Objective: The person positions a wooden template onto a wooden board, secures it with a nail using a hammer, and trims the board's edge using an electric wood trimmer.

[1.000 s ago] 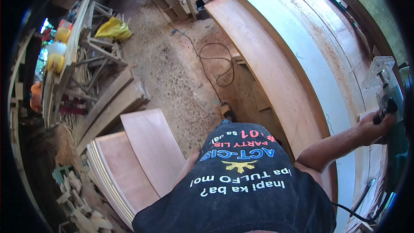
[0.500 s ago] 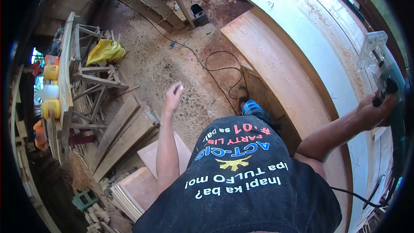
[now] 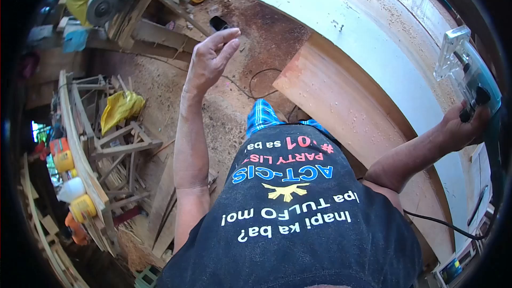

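Note:
My right hand [image 3: 465, 125] grips a corded router [image 3: 482, 88] with a teal body, a black knob and a clear plastic base. The tool is tilted beside the right edge of a long curved wooden panel [image 3: 421, 48] strewn with wood shavings. A black cord [image 3: 445, 229] trails from the tool's side toward my body. Raised in front of me, my left hand [image 3: 212, 60] is empty, its fingers loosely bent and the thumb apart from them. A white curved board [image 3: 320, 18] and a bare brown curved board [image 3: 341, 85] lie between my two arms.
At the upper left a person in yellow [image 3: 80, 2] is near a large round disc [image 3: 104, 8]. A wooden trestle [image 3: 128, 138], a yellow sack [image 3: 121, 109] and yellow containers [image 3: 82, 208] stand left. A cable [image 3: 256, 82] loops over the dusty floor.
My left hand has risen and moved forward, its fingers loosening. My view has shifted, bringing the person in yellow into sight. The right hand keeps its grip on the router.

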Action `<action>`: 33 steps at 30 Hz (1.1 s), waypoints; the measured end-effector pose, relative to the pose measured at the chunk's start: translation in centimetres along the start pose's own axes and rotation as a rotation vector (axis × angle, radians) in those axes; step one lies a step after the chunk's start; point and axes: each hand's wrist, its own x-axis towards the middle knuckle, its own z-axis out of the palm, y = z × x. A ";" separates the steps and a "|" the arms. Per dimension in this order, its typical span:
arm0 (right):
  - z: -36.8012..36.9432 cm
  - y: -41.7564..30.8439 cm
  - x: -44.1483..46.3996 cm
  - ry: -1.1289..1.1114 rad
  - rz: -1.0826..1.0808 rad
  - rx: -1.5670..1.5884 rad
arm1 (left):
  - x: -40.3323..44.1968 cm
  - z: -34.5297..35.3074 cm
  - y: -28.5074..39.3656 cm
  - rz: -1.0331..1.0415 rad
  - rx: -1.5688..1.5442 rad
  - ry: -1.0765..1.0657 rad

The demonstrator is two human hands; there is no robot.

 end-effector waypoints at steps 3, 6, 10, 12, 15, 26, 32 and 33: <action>-0.1 -1.3 -1.1 -0.046 0.410 0.252 | 6.4 0.2 -1.0 0.205 0.086 -0.087; 0.0 -6.1 0.1 0.089 0.771 0.512 | 12.7 1.0 -1.4 0.275 0.203 -0.227; 0.2 -10.8 0.6 0.398 1.152 0.857 | 19.9 4.1 -3.0 0.628 0.348 -0.305; 0.3 -14.4 0.6 0.431 1.188 0.810 | 22.9 5.2 -3.2 0.723 0.295 -0.387; -1.0 -17.9 -2.4 0.487 1.402 0.755 | 25.7 7.2 -3.4 0.811 0.106 -0.533; 2.2 -34.0 -0.6 0.168 1.664 0.512 | 26.0 13.8 -1.0 0.918 0.025 -0.942; 4.5 -34.5 -0.1 0.040 1.574 0.425 | 25.9 18.5 -3.0 1.090 -0.187 -1.021; 4.7 -34.5 -0.2 0.019 1.549 0.422 | 25.9 19.0 -3.6 1.113 -0.270 -1.011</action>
